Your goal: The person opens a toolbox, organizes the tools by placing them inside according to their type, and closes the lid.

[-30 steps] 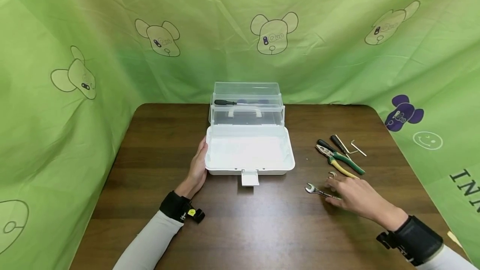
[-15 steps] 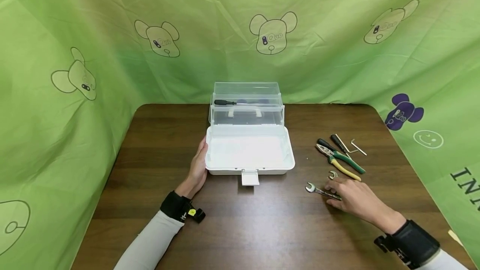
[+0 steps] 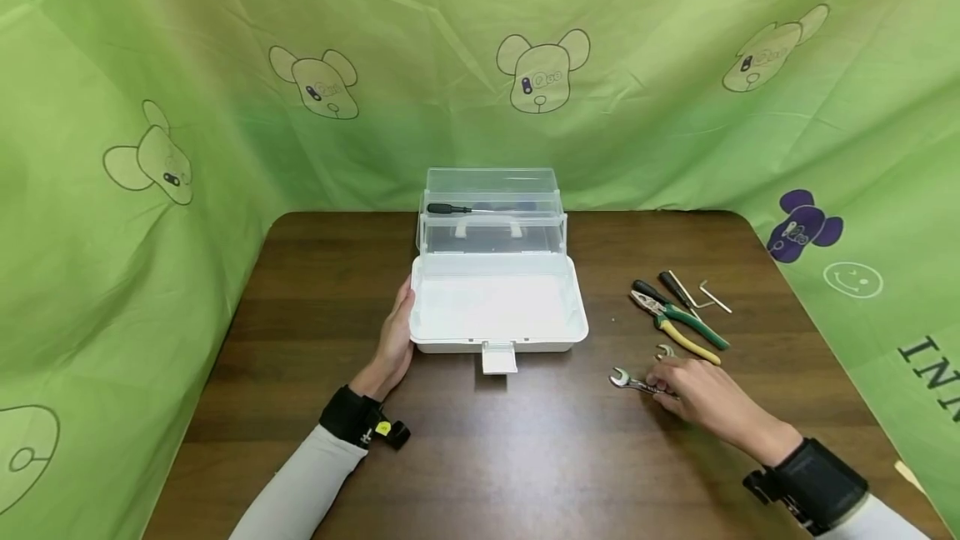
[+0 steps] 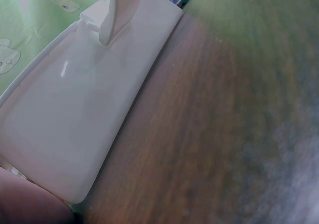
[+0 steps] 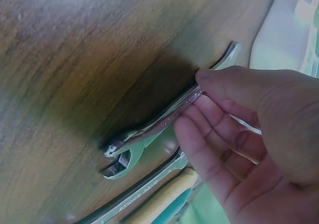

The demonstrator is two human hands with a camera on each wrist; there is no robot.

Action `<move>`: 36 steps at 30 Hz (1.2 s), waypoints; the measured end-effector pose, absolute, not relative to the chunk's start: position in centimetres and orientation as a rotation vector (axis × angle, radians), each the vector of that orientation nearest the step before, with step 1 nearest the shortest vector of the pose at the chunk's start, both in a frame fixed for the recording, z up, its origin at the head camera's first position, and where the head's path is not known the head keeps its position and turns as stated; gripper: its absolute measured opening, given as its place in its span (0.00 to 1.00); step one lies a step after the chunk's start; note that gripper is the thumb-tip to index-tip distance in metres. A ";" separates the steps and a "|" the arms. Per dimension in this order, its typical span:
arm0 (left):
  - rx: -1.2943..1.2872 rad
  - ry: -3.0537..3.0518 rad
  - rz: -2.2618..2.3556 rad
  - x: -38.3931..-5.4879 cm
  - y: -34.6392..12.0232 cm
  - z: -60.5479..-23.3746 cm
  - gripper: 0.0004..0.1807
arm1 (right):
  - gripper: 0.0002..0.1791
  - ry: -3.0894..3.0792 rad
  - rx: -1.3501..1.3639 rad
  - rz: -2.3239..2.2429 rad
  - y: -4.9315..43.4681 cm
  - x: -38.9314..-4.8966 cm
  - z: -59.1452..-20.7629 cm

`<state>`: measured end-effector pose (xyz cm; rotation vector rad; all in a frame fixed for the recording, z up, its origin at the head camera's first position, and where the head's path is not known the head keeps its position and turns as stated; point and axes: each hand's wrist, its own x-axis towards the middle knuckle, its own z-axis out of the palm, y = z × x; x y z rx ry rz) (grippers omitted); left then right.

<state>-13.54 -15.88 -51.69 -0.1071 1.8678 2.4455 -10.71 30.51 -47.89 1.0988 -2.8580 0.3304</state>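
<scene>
In the head view a white toolbox [image 3: 498, 298] stands unlatched, its clear trays [image 3: 491, 233] raised behind it. My left hand [image 3: 390, 344] rests along the box's left side, fingers straight; their tips are partly hidden. Only a bit of that hand [image 4: 30, 199] shows in the left wrist view, beside the box's front wall [image 4: 75, 119]. At the right, my right hand [image 3: 697, 394] pinches an open-end wrench [image 3: 626, 379] between thumb and fingers. The right wrist view shows this wrench [image 5: 172, 109] tilted on edge, with a second wrench [image 5: 134, 196] lying beside it.
Combination pliers [image 3: 688, 332] with green and yellow handles lie beyond my right hand. Near them are black-handled screwdrivers [image 3: 651, 290] and hex keys [image 3: 716, 297]. One screwdriver [image 3: 448, 208] sits in a clear tray. A green printed curtain [image 3: 420, 123] hangs behind the table.
My right hand has shifted slightly left and closed its thumb and fingers on the wrench. The left hand and toolbox have stayed in place.
</scene>
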 end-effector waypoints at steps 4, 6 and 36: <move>-0.103 1.874 2.438 -13.5 -16.0 -51.7 0.32 | 0.17 -2.847 1.121 0.313 30.5 -10.9 -48.0; -0.098 1.878 2.436 -13.5 -16.0 -51.7 0.32 | 0.17 -2.840 1.133 0.282 30.4 -11.0 -48.0; -0.100 1.891 2.415 -13.6 -16.1 -51.6 0.32 | 0.21 -3.048 1.103 0.341 29.7 -12.5 -48.1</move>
